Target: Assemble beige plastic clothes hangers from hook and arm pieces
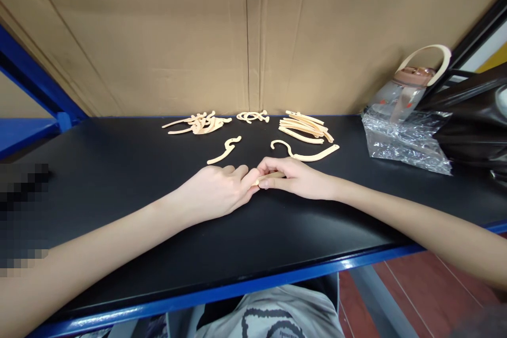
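Observation:
My left hand [217, 190] and my right hand [291, 177] meet at the middle of the black tabletop [119, 179], fingertips touching. Both are closed in a pinch on one small beige plastic piece [270, 175], mostly hidden by the fingers. Just beyond my left hand lies a single beige hooked strip [224, 150]. Behind my right hand lies a longer beige hook piece [307, 153]. Farther back sit three heaps of the same beige parts: a left pile [200, 123], a small middle pile [252, 115] and a right pile of straight strips [304, 127].
A clear water bottle with a beige handle [412, 84] stands at the right on a crinkled clear plastic bag [404, 140], beside a black bag [475, 116]. Cardboard [237, 37] walls the back. A blue frame [35, 79] rises at left; the table's blue front edge [237, 288] is near me.

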`<state>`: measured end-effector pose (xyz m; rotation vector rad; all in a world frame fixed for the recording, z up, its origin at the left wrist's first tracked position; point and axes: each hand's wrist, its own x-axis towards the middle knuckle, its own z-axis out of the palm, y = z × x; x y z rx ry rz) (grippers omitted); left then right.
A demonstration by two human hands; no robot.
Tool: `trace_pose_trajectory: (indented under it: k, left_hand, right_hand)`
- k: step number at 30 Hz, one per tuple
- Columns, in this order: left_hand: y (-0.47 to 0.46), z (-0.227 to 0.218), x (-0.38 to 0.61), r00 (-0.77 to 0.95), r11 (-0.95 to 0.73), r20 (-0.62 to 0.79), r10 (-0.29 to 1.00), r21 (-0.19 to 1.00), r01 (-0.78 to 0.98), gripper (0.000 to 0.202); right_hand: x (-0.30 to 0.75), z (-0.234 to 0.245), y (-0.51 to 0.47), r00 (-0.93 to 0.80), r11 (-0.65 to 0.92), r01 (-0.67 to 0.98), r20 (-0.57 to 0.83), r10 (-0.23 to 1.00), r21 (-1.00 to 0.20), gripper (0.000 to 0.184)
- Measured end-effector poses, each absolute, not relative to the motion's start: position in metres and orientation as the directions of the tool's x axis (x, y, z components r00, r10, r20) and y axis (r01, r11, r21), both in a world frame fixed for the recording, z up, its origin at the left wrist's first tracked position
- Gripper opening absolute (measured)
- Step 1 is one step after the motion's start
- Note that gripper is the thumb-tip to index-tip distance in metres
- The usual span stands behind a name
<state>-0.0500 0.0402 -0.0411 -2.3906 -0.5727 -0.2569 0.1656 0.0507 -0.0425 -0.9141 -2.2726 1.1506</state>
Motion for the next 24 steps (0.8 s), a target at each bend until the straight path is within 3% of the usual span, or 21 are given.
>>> trace_pose_trajectory:
  k: [16,24]
  left_hand:
    - [0.0420,-0.0385,-0.0497,0.837,-0.757,0.376,0.398,-0.381,0.531,0.036]
    - [0.0430,-0.0366,-0.0503,0.850,-0.799,0.215,0.481,-0.293,0.526,0.031]
  right_hand:
    - [0.1672,-0.0341,0.0496,-0.722,0.426,0.374,0.030,0.691,-0.824,0.019]
    - [0.1666,-0.0394,0.0494,-0.720,0.470,0.363,0.078,0.689,-0.805,0.019]
